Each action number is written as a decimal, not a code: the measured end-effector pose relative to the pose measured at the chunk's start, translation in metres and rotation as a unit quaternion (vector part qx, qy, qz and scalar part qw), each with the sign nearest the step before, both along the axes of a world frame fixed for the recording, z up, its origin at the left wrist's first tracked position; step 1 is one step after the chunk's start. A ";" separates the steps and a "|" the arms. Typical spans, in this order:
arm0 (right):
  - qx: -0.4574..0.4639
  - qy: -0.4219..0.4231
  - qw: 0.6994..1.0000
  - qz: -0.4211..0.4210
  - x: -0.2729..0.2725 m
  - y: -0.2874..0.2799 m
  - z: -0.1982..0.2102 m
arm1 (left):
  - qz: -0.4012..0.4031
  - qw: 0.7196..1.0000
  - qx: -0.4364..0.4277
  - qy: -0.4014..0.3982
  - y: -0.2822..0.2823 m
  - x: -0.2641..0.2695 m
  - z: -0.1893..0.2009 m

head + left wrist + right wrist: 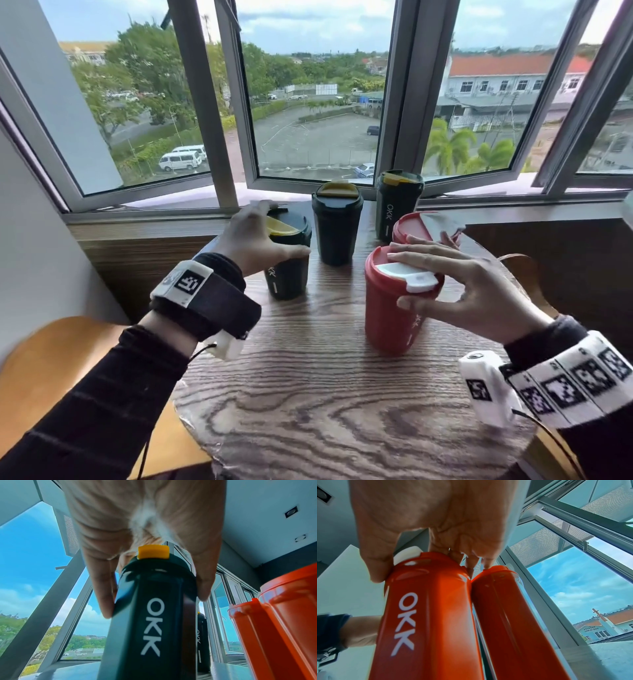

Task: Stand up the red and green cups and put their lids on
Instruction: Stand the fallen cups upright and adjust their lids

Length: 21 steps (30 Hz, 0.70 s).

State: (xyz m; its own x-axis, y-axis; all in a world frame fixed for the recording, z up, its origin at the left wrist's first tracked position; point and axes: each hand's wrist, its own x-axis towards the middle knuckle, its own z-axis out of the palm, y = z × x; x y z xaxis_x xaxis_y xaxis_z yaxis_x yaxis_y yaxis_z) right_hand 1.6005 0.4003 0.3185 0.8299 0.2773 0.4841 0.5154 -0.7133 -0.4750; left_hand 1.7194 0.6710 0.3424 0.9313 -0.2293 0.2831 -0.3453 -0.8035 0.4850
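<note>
Five cups stand upright with lids on, on a round wooden table [325, 411]. My left hand [270, 229] sits over the left green cup [287, 281]; thumb and fingers grip its yellow-flapped lid [153, 566] from both sides. Two more green cups [337, 233] [397, 209] stand behind it near the window. My right hand [404, 279] lies across the white-flapped lid [394, 274] of the near red cup [390, 322], thumb on the lid's rim and fingers reaching over the top. A second red cup [411, 226] touches it from behind.
Open window frames [315, 178] and a sill run right behind the cups. A wooden chair seat [51, 359] is at the left of the table, and another chair back [524, 274] shows at the right. Bare wood lies in front of the cups.
</note>
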 end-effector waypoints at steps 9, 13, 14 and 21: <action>0.009 0.011 1.000 0.013 0.002 -0.002 -0.001 | -0.077 0.995 -0.054 0.019 -0.018 -0.011 0.002; 0.002 0.010 1.000 0.012 0.002 -0.002 -0.001 | -0.131 0.989 -0.063 0.030 -0.033 -0.016 0.002; 0.002 0.008 1.000 0.012 0.002 -0.002 -0.001 | -0.141 0.988 -0.060 0.031 -0.037 -0.017 0.002; 0.003 0.012 1.000 0.012 0.002 -0.003 0.000 | -0.170 0.984 -0.040 0.014 -0.043 -0.015 -0.003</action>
